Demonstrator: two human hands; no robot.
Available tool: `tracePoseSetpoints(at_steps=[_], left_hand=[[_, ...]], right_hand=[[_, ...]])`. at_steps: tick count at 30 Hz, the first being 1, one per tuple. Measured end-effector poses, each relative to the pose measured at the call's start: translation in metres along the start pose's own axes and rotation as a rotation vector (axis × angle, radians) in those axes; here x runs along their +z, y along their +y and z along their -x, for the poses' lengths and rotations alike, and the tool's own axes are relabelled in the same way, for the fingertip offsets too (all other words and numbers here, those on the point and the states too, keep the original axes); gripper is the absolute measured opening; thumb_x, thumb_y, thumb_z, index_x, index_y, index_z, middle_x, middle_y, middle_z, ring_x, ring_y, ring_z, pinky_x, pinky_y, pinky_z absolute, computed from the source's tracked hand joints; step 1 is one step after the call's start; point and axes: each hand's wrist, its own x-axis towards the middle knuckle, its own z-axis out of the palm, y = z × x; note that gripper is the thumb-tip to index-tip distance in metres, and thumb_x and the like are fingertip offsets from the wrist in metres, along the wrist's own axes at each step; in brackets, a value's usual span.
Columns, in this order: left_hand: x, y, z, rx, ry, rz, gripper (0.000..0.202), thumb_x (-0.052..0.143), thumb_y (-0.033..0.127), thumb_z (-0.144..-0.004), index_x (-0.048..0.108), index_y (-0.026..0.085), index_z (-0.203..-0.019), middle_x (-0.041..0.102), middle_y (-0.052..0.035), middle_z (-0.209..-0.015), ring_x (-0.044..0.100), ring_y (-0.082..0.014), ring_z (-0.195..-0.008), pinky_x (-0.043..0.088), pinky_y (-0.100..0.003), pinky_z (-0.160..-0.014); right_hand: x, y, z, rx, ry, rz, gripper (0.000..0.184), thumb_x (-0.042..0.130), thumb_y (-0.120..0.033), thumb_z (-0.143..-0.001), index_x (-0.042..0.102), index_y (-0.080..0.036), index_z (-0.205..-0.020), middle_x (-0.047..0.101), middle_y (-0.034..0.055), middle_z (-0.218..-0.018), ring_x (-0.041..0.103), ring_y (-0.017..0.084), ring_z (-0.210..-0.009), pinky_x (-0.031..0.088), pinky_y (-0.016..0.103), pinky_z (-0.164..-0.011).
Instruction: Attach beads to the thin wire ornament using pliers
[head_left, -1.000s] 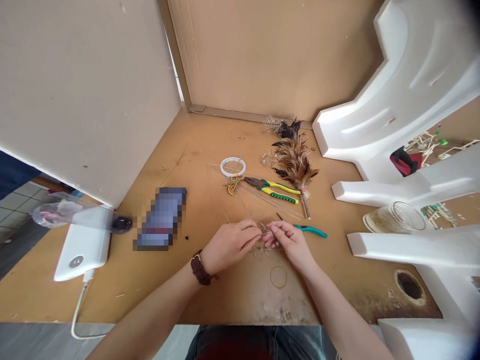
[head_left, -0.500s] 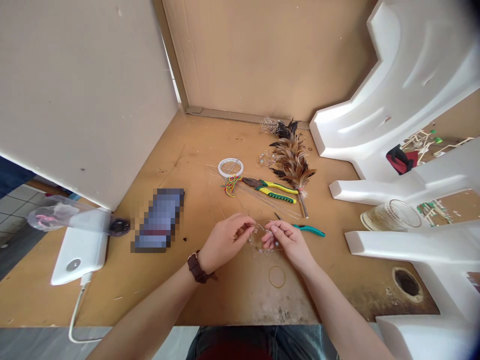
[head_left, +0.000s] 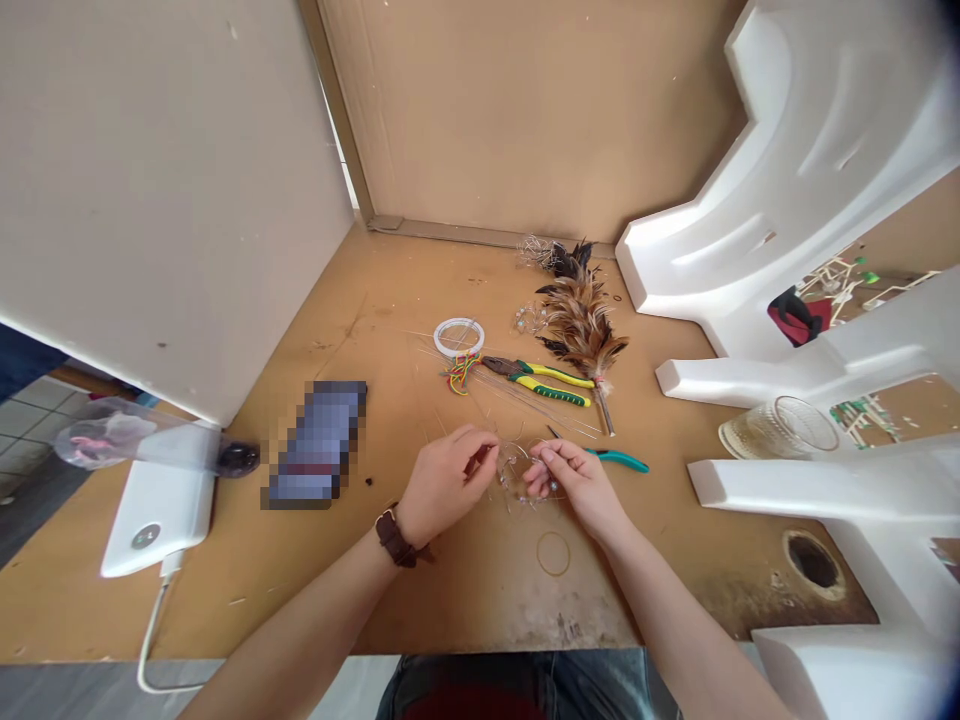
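Thin clear-beaded wire [head_left: 504, 478] loops between my hands, low over the table. My right hand [head_left: 576, 482] pinches this wire between thumb and forefinger, its other fingers curled below. On the other side, my left hand [head_left: 450, 478] has thumb and forefinger drawn together; what lies between them is too fine to make out. A brown strap circles my left wrist. Teal-handled pliers [head_left: 621, 460] lie just behind my right hand. Farther back are yellow-and-green pliers [head_left: 551, 383], loose straight wires and a second beaded wire piece [head_left: 531, 318].
A feather bundle [head_left: 585, 320], white ring [head_left: 459, 338] and coloured cords [head_left: 463, 373] lie behind. A rubber band [head_left: 553, 554] is in front. Left are a phone [head_left: 319, 440] and white power bank [head_left: 161, 510]; right, a glass [head_left: 780, 428] in white foam [head_left: 757, 490].
My left hand has shifted slightly left, its fingertips moving away from my right hand. The right hand keeps its pinch on the beaded wire, almost unmoved.
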Motion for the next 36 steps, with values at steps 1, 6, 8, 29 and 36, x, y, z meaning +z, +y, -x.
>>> tracePoseSetpoints(at_steps=[1, 6, 8, 29, 36], left_hand=[[-0.001, 0.0, 0.0, -0.013, 0.006, 0.018, 0.016, 0.043, 0.021, -0.085, 0.057, 0.018, -0.079, 0.056, -0.0002, -0.068, 0.05, -0.0106, -0.059, 0.038, -0.022, -0.058], [0.0, -0.01, 0.0, -0.143, 0.039, 0.155, 0.018, 0.043, 0.026, -0.086, 0.058, 0.017, -0.083, 0.06, -0.0006, -0.07, 0.052, -0.0105, -0.057, 0.04, -0.021, -0.056], [0.001, -0.017, -0.002, -0.165, 0.039, 0.112, 0.017, 0.042, 0.026, -0.086, 0.057, 0.018, -0.087, 0.061, -0.0015, -0.073, 0.054, -0.0117, -0.061, 0.042, -0.022, -0.058], [0.024, 0.025, -0.026, 0.331, -0.76, -0.742, 0.023, 0.042, 0.007, -0.084, 0.065, 0.009, -0.088, 0.062, -0.0164, -0.095, 0.061, -0.0232, -0.078, 0.047, -0.029, -0.058], [0.031, 0.025, -0.019, 0.285, -0.736, -0.745, 0.026, 0.039, 0.0, -0.08, 0.064, 0.007, -0.082, 0.062, -0.0196, -0.091, 0.061, -0.0272, -0.082, 0.046, -0.032, -0.059]], right_hand=[[0.0, 0.001, 0.0, 0.0, 0.002, -0.001, 0.029, 0.06, -0.044, -0.075, 0.057, -0.016, -0.083, 0.068, 0.0031, -0.067, 0.063, 0.013, -0.054, 0.043, 0.023, -0.049], [-0.004, -0.003, 0.0, 0.02, 0.003, -0.057, 0.029, 0.061, -0.043, -0.075, 0.058, -0.016, -0.084, 0.067, 0.0034, -0.067, 0.061, 0.012, -0.051, 0.043, 0.022, -0.047], [-0.01, -0.009, 0.001, 0.032, 0.022, -0.098, 0.027, 0.062, -0.041, -0.074, 0.059, -0.016, -0.083, 0.067, 0.0029, -0.066, 0.058, 0.01, -0.047, 0.041, 0.021, -0.044], [-0.028, -0.026, 0.012, -0.117, -0.149, -0.217, 0.024, 0.06, -0.038, -0.078, 0.06, -0.015, -0.085, 0.068, 0.0027, -0.066, 0.059, 0.009, -0.045, 0.042, 0.017, -0.04], [-0.03, -0.026, 0.012, -0.159, -0.162, -0.243, 0.021, 0.059, -0.036, -0.079, 0.06, -0.015, -0.085, 0.068, 0.0028, -0.066, 0.06, 0.01, -0.045, 0.043, 0.018, -0.041]])
